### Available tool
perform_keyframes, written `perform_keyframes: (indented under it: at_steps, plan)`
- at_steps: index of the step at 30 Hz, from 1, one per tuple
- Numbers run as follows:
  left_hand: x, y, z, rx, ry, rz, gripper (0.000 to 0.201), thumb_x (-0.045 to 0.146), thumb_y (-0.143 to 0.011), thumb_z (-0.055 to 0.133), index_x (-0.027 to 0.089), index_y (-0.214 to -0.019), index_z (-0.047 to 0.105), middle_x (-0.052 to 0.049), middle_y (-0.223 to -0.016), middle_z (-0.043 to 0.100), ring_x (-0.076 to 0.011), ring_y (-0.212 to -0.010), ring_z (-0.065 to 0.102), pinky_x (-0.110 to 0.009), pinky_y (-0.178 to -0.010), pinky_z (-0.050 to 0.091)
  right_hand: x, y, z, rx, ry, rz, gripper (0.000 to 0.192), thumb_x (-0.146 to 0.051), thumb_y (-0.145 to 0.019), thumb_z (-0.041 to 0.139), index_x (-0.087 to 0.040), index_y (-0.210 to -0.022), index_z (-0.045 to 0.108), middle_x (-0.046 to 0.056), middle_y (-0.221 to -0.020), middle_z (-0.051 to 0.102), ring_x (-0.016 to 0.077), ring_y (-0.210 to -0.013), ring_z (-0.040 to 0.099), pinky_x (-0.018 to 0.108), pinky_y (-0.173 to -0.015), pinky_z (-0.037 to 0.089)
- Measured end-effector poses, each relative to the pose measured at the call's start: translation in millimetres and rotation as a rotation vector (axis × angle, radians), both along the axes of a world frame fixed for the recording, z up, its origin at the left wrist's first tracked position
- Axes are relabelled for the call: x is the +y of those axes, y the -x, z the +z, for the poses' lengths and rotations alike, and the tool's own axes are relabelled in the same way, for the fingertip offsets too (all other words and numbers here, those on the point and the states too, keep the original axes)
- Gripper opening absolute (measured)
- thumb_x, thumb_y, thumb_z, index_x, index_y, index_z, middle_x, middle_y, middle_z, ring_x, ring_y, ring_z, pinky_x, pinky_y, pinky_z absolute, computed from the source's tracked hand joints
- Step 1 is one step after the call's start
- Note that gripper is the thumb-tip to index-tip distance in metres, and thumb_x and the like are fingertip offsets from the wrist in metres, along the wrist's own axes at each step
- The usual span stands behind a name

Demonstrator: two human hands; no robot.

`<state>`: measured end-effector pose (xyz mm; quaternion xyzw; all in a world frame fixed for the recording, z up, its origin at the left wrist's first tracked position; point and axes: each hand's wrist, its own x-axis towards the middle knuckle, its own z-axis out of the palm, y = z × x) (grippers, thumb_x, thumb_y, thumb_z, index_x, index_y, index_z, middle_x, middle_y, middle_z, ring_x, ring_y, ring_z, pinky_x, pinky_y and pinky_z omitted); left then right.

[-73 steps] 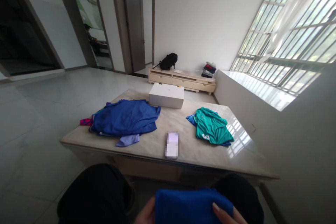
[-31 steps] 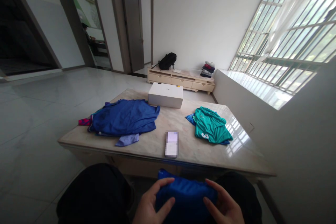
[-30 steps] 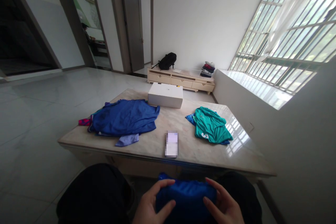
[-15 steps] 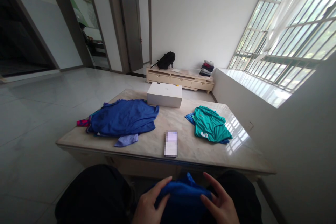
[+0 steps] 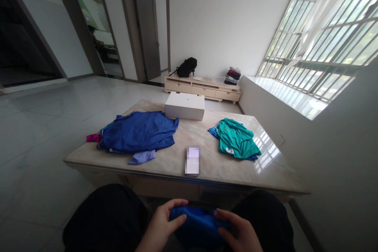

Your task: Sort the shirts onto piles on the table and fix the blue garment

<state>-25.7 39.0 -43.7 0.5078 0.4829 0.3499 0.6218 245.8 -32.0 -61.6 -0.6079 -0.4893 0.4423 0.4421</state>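
Low between my knees, a blue piece of clothing (image 5: 197, 226) is bunched up, its lower part dark and its exact kind unclear. My left hand (image 5: 167, 220) grips its left end, thumb in front and fingers over the top. At the other end, my right hand (image 5: 236, 226) pinches the fabric between thumb and fingers. Just beyond, on the table (image 5: 189, 130), lies a phone-like slab (image 5: 192, 161) with a pixelated face. A green shirt (image 5: 239, 139) with a white mark rests on other blue cloth to the right. Dark blue clothing (image 5: 138, 132) is spread at the left.
A white box (image 5: 184, 106) stands at the table's far edge. Behind it, a low cabinet (image 5: 203, 89) carries a black backpack (image 5: 187, 67) and a stack of folded clothes (image 5: 232, 76). A person (image 5: 95, 37) is visible through the left doorway. My knees flank my hands.
My hands have drawn the blue clothing into a narrower bundle. The right hand's fingers have closed down onto the fabric and moved slightly left. Things on the table stay put.
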Motion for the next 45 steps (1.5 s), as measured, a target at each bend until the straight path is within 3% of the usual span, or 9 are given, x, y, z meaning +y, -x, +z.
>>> perform_keyframes:
  at_steps: [4, 11, 22, 26, 29, 33, 38, 41, 45]
  plan:
    - [-4.5, 5.5, -1.8, 0.187, -0.104, -0.024, 0.054, 0.020, -0.068, 0.077, 0.020, -0.121, 0.079, -0.013, -0.128, 0.076, -0.0358, -0.123, 0.067, -0.047, -0.111, 0.047, -0.5, -5.1, -10.9, 0.137, 0.057, 0.059, 0.066, -0.039, -0.065, 0.089, -0.018, -0.126, 0.077, 0.016, -0.119, 0.079, 0.0369, -0.114, 0.072, 0.045, -0.099, 0.056]
    - [-12.6, 0.9, -8.0, 0.464, -0.302, -0.067, 0.057, 0.014, -0.080, 0.064, 0.029, -0.134, 0.073, -0.008, -0.131, 0.075, -0.0309, -0.121, 0.070, -0.044, -0.109, 0.051, -0.1, -7.2, -19.6, -0.354, 0.070, 0.087, 0.058, -0.018, -0.069, 0.068, -0.028, -0.126, 0.078, 0.006, -0.105, 0.083, 0.0319, -0.103, 0.075, 0.039, -0.099, 0.055]
    - [-13.1, 2.4, -12.6, 0.524, -0.391, -0.029, 0.021, 0.017, -0.088, 0.059, 0.023, -0.093, 0.078, -0.009, -0.102, 0.073, -0.0287, -0.103, 0.070, -0.041, -0.095, 0.055, -5.0, 1.5, -11.6, -0.702, -0.011, 0.250, 0.051, -0.012, -0.081, 0.060, -0.028, -0.126, 0.078, 0.008, -0.110, 0.076, 0.0260, -0.109, 0.069, 0.027, -0.095, 0.052]
    - [-15.7, -1.1, -10.4, 0.566, -0.529, -0.006, 0.022, 0.012, -0.088, 0.055, 0.024, -0.089, 0.073, -0.011, -0.137, 0.064, -0.0330, -0.132, 0.057, -0.049, -0.112, 0.046, -6.4, 0.6, -12.1, -0.703, -0.002, 0.303, 0.042, -0.013, -0.085, 0.056, -0.026, -0.117, 0.079, 0.007, -0.111, 0.074, 0.0227, -0.101, 0.072, 0.025, -0.089, 0.053]
    - [-19.0, -4.8, -4.6, 0.482, -0.555, -0.112, 0.027, 0.008, -0.089, 0.051, 0.025, -0.093, 0.071, -0.007, -0.143, 0.063, -0.0316, -0.142, 0.050, -0.048, -0.120, 0.039, -4.4, -0.8, -7.8, -0.691, -0.001, 0.308, 0.042, -0.009, -0.080, 0.056, -0.024, -0.114, 0.076, 0.007, -0.113, 0.072, 0.0217, -0.100, 0.072, 0.024, -0.087, 0.052]
    - [-18.4, -6.1, 11.2, 0.419, -0.421, -0.228, 0.023, 0.011, -0.090, 0.056, 0.026, -0.097, 0.072, -0.003, -0.105, 0.075, -0.0252, -0.104, 0.070, -0.032, -0.096, 0.052, 1.1, -0.6, 2.8, -0.645, -0.036, 0.324, 0.037, -0.004, -0.072, 0.055, -0.021, -0.100, 0.072, 0.006, -0.107, 0.069, 0.0193, -0.093, 0.070, 0.023, -0.084, 0.050]
    - [-9.7, -4.0, 43.6, 0.473, -0.433, -0.332, 0.020, 0.013, -0.089, 0.061, 0.027, -0.093, 0.075, 0.000, -0.099, 0.076, -0.0230, -0.097, 0.069, -0.029, -0.090, 0.048, 10.8, 4.2, 11.7, -0.604, -0.072, 0.345, 0.036, -0.001, -0.065, 0.053, -0.021, -0.091, 0.067, 0.002, -0.100, 0.065, 0.0162, -0.086, 0.067, 0.021, -0.077, 0.048]
    - [-6.2, -3.4, 59.6, 0.515, -0.493, -0.398, 0.024, 0.011, -0.086, 0.061, 0.029, -0.090, 0.076, 0.000, -0.097, 0.076, -0.0246, -0.097, 0.067, -0.031, -0.090, 0.046, 20.6, 14.0, 10.0, -0.610, -0.051, 0.399, 0.048, -0.006, -0.061, 0.061, -0.023, -0.106, 0.069, 0.003, -0.111, 0.068, 0.0196, -0.097, 0.067, 0.022, -0.084, 0.049]
    - [-6.8, -2.1, 63.8, 0.513, -0.581, -0.394, 0.029, 0.009, -0.082, 0.060, 0.030, -0.092, 0.077, -0.001, -0.099, 0.078, -0.0261, -0.098, 0.066, -0.033, -0.092, 0.046, 36.4, 42.4, -1.4, -0.641, -0.143, 0.547, 0.068, -0.025, -0.074, 0.074, -0.033, -0.140, 0.059, 0.004, -0.134, 0.068, 0.0264, -0.120, 0.064, 0.030, -0.104, 0.046]
